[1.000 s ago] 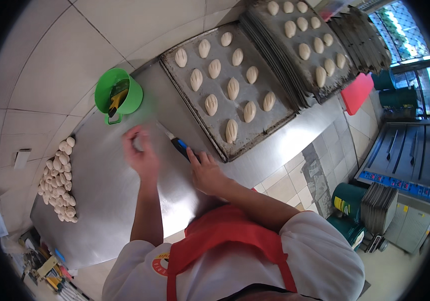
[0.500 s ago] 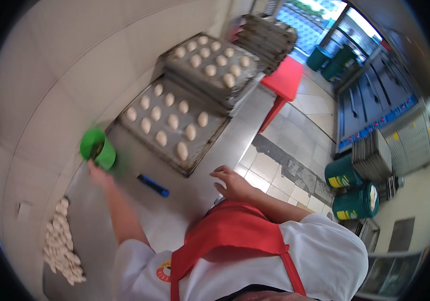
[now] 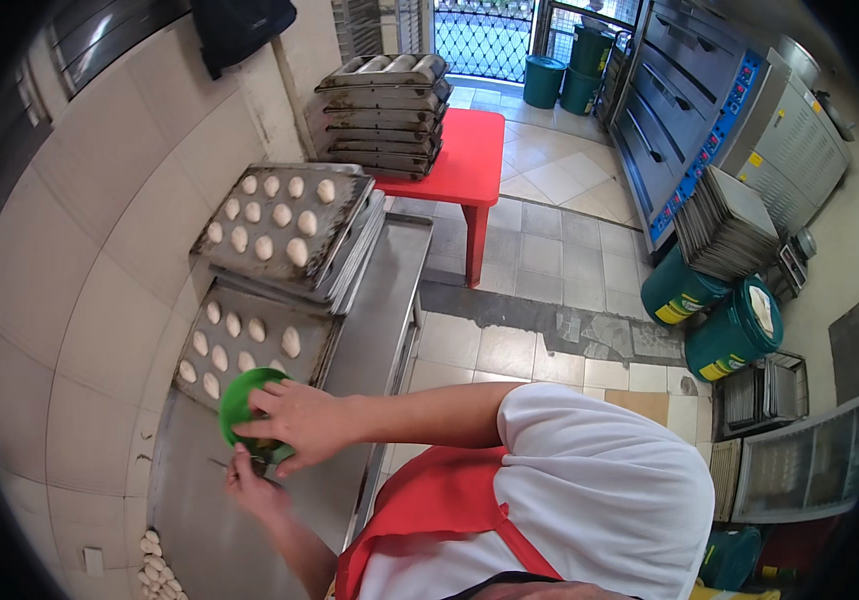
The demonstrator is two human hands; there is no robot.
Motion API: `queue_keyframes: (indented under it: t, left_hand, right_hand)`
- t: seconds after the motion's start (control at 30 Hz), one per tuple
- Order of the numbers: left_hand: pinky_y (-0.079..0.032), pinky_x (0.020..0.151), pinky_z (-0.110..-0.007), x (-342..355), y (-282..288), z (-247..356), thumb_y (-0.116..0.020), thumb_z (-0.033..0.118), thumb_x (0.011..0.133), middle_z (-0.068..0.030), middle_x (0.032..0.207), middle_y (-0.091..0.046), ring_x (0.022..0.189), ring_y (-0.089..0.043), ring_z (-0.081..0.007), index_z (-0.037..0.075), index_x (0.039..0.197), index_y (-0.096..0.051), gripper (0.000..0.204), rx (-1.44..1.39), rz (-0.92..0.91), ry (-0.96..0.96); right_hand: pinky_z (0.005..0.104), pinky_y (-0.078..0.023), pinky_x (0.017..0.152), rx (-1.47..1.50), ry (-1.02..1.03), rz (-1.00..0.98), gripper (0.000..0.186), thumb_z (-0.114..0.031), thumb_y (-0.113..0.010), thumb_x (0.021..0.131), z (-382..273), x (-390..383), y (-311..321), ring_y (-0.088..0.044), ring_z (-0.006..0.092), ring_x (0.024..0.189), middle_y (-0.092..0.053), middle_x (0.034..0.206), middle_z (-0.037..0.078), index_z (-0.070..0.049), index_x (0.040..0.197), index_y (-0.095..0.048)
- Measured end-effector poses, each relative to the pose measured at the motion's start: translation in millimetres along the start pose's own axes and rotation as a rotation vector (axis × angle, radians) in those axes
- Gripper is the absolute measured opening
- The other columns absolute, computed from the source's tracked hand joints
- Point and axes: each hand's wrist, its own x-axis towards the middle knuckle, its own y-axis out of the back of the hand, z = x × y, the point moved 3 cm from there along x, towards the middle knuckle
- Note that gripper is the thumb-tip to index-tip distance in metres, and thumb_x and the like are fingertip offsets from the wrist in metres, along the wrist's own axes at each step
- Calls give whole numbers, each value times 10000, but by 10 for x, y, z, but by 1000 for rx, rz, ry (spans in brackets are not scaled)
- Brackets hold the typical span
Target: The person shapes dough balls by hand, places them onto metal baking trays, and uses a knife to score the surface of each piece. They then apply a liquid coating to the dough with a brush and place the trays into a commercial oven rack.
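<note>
My left hand [image 3: 254, 485] is closed on the lower side of a green plastic cup [image 3: 237, 385], by its handle. My right hand [image 3: 299, 420] is over the cup's mouth, fingers spread and reaching into it, partly hiding what is inside. A thin tool [image 3: 217, 463] shows beside my left hand, mostly hidden. Just beyond the cup is a baking tray [image 3: 313, 350] of scored dough pieces, and behind it a stack of trays [image 3: 346, 210] with more dough on top. A pile of pale dough pieces [image 3: 157, 572] lies at the near left on the steel table [image 3: 184, 465].
A red table [image 3: 471, 150] holds stacked pans [image 3: 379, 125] at the back. To the right stand a deck oven [image 3: 674, 100], green bins [image 3: 729, 330] and stacked sheets [image 3: 724, 220]. A tiled wall [image 3: 79, 300] borders the left; a mesh gate [image 3: 479, 35] is beyond.
My view has swung up toward the room. My left hand has taken hold of the cup, now nearer the trays; my right hand has moved from the blue-handled knife to over the cup.
</note>
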Motion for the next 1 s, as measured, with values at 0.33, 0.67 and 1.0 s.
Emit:
queue_keyframes:
  t: [0.33, 0.67, 1.0]
  left_hand:
    - [-297, 598, -286, -876, -2485, -986, -739, 198, 976, 38, 710, -520, 673, -429, -64, 9, 800, -680, 265, 313, -270, 74]
    - [-411, 576, -414, -277, -4290, -1556, -821, 258, 913, -158, 622, -594, 553, -501, -261, -34, 699, -588, 430, 506, -418, -186]
    - [-394, 571, -387, 76, -5147, -1759, -827, 248, 913, -114, 643, -545, 581, -485, -202, -37, 659, -575, 457, 493, -253, -266]
  right_hand:
    - [444, -603, 805, 153, -365, 32, 298, -277, -784, 930, 1858, -1786, 1463, -719, 377, 890, -665, 1089, 195, -64, 1131, -730]
    - [288, -527, 563, 305, -747, 611, 255, -208, -721, 1023, 2874, -1921, 3240, -680, 134, 614, -717, 731, 62, 31, 933, -727]
    - [274, -530, 579, 164, -637, 545, 242, -185, -730, 1029, 4401, -1708, 4003, -682, 124, 639, -739, 772, 77, 55, 1024, -757]
